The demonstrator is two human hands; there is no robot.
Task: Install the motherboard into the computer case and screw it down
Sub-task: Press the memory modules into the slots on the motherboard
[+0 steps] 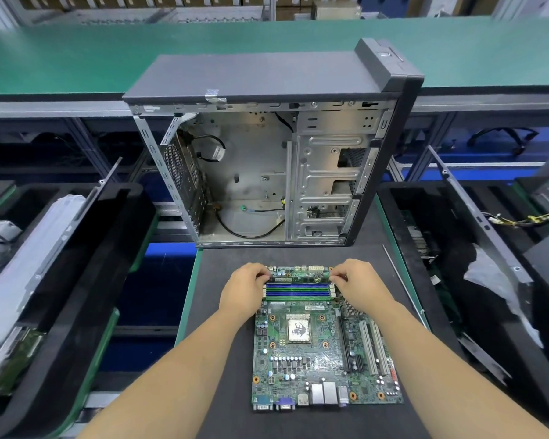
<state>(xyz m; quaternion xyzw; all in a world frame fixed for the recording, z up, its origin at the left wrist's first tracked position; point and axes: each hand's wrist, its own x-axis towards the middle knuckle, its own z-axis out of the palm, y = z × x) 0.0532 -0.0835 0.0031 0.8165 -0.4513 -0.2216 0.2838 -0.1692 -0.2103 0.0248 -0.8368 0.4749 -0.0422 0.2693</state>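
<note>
Seating a memory stick before the board goes into the case.

The computer case (267,160) is standing open-sided toward the person, its bare metal tray facing out, seemingly waiting for the board. The motherboard (324,346) is lying flat on the dark surface (222,407) just in front of it, not yet installed, ports nearest the person. The left hand (246,288) and right hand (358,286) are each pinching one end of a memory module (298,276) above the blue slots (298,289), both grips clenched on it, probably so it goes down level.
</note>
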